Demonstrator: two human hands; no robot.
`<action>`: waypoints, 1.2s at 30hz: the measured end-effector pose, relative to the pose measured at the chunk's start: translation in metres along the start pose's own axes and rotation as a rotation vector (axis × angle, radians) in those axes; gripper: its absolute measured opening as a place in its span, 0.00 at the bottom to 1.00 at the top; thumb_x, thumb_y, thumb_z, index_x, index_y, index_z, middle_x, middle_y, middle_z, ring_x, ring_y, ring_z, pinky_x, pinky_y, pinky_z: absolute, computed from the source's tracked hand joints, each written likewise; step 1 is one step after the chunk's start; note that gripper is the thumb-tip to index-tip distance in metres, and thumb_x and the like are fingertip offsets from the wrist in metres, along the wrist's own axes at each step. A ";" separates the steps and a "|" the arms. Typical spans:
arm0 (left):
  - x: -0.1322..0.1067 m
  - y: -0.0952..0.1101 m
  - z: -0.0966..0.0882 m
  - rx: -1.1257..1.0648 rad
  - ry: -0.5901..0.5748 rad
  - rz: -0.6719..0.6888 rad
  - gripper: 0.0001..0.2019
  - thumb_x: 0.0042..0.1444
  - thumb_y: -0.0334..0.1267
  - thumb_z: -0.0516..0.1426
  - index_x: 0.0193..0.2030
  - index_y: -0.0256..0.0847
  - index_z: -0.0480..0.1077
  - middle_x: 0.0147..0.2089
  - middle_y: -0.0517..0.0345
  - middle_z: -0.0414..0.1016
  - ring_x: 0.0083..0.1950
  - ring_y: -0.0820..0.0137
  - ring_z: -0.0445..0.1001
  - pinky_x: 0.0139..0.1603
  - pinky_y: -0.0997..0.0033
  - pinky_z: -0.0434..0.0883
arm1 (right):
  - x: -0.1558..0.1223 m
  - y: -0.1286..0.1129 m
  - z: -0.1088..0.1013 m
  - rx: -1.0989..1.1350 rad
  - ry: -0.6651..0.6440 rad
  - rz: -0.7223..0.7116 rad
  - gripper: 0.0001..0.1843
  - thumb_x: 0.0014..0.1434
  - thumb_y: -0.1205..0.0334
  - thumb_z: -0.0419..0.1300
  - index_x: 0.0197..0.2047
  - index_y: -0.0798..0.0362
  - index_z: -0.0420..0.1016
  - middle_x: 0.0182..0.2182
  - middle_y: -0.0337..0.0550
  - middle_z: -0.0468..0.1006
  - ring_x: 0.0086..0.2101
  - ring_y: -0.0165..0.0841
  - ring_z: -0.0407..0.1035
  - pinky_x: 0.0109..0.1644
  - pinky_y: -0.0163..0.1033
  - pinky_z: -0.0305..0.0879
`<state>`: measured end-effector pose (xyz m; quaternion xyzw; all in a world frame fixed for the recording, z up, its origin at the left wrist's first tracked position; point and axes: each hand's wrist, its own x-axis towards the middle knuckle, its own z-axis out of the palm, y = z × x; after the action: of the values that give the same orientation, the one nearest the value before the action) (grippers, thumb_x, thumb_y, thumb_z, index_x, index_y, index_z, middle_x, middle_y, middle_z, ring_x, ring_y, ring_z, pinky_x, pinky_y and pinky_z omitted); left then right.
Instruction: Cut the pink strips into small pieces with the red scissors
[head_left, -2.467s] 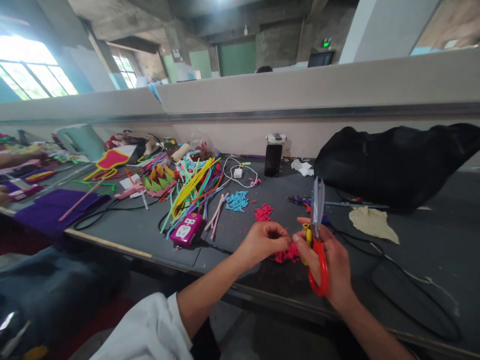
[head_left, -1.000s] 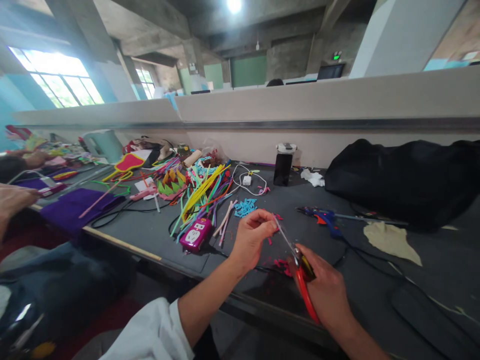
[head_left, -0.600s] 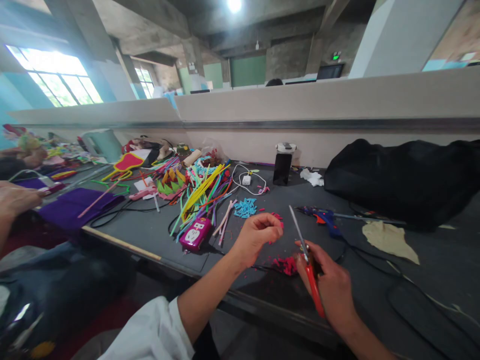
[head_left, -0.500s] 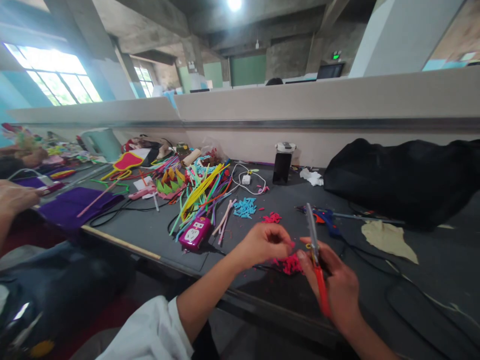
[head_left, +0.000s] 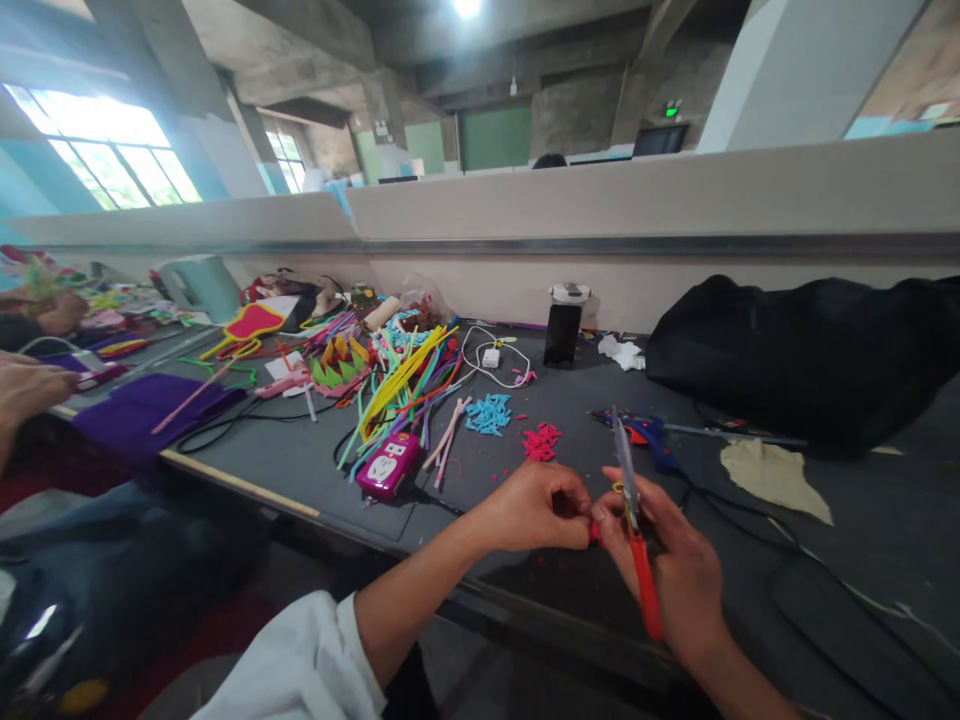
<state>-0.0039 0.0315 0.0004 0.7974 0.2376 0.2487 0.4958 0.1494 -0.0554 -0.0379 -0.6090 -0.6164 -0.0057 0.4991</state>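
In my right hand (head_left: 686, 565) is a pair of scissors (head_left: 646, 590) with orange-red handles, its blades pointing up. The thumb and fingertips of my left hand (head_left: 536, 508) are pinched together, close to my right fingertips. A small pink piece (head_left: 596, 532), seemingly cut pipe cleaner, shows between the two hands. My left fingers partly hide it, and which hand bears it is hard to see. Just beyond my left hand lies a small heap of pink pieces (head_left: 541, 441). Farther back is a heap of blue pieces (head_left: 489, 413).
Left of the heaps are a purple power socket (head_left: 388, 468) and a bundle of coloured pipe cleaners (head_left: 405, 380). A blue glue gun (head_left: 654, 440) with its cable lies right, before a black bag (head_left: 795, 360). At far left, another person's hand (head_left: 30, 395) is over the table.
My left hand has moved slightly right and down, bringing its fingertips to my right fingers. It now covers the nearer pink pile. The scissors stay in my right hand.
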 end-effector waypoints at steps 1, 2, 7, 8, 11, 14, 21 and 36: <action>0.000 -0.001 0.000 0.006 0.007 -0.004 0.03 0.43 0.32 0.60 0.26 0.35 0.71 0.23 0.65 0.66 0.26 0.78 0.62 0.27 0.78 0.59 | 0.000 0.001 0.001 -0.001 -0.004 0.004 0.17 0.59 0.56 0.58 0.51 0.51 0.70 0.34 0.37 0.80 0.30 0.28 0.76 0.38 0.32 0.72; 0.000 -0.003 0.001 0.010 0.012 -0.016 0.03 0.43 0.32 0.61 0.26 0.35 0.71 0.23 0.65 0.66 0.26 0.78 0.62 0.27 0.78 0.59 | -0.001 0.003 0.002 -0.005 -0.005 0.003 0.17 0.60 0.56 0.58 0.52 0.51 0.70 0.36 0.38 0.80 0.31 0.29 0.76 0.39 0.32 0.72; 0.001 -0.006 0.006 0.177 0.107 0.096 0.02 0.48 0.33 0.59 0.28 0.38 0.72 0.25 0.60 0.70 0.27 0.74 0.66 0.29 0.75 0.60 | 0.003 0.002 0.001 -0.052 -0.042 0.047 0.16 0.61 0.55 0.55 0.50 0.51 0.72 0.43 0.43 0.79 0.34 0.31 0.76 0.40 0.34 0.71; 0.001 -0.006 0.008 0.266 0.141 0.173 0.03 0.50 0.33 0.58 0.28 0.39 0.72 0.26 0.59 0.71 0.29 0.72 0.67 0.32 0.73 0.61 | 0.006 0.001 -0.001 -0.052 -0.059 0.084 0.16 0.60 0.54 0.55 0.49 0.51 0.72 0.42 0.42 0.80 0.33 0.31 0.76 0.39 0.34 0.70; 0.001 -0.004 0.011 0.528 0.212 0.382 0.04 0.52 0.32 0.56 0.29 0.42 0.73 0.29 0.55 0.71 0.32 0.68 0.68 0.38 0.68 0.60 | 0.013 -0.001 -0.005 -0.005 -0.085 0.196 0.19 0.59 0.50 0.56 0.48 0.52 0.73 0.32 0.41 0.80 0.27 0.31 0.74 0.34 0.34 0.70; 0.001 -0.003 0.013 0.604 0.204 0.457 0.05 0.51 0.31 0.57 0.29 0.43 0.73 0.27 0.55 0.70 0.31 0.68 0.66 0.38 0.66 0.59 | 0.016 -0.001 -0.007 0.075 -0.113 0.268 0.22 0.58 0.47 0.56 0.48 0.54 0.73 0.28 0.39 0.79 0.25 0.31 0.73 0.31 0.34 0.69; 0.005 -0.003 0.009 -0.251 0.401 0.044 0.02 0.47 0.32 0.58 0.26 0.39 0.70 0.24 0.60 0.68 0.27 0.73 0.63 0.31 0.72 0.60 | 0.013 -0.006 -0.005 0.039 -0.104 0.261 0.23 0.60 0.45 0.54 0.48 0.52 0.73 0.29 0.39 0.79 0.24 0.31 0.73 0.31 0.34 0.69; 0.005 0.008 0.011 -1.154 0.565 -0.060 0.10 0.45 0.36 0.65 0.26 0.37 0.66 0.23 0.66 0.64 0.26 0.79 0.62 0.33 0.76 0.63 | -0.017 0.004 0.028 -0.100 -0.167 0.068 0.19 0.62 0.52 0.54 0.53 0.50 0.70 0.44 0.46 0.79 0.39 0.35 0.76 0.41 0.39 0.73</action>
<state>0.0084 0.0238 0.0045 0.2993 0.2093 0.5231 0.7701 0.1314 -0.0500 -0.0648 -0.6522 -0.6337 0.0315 0.4148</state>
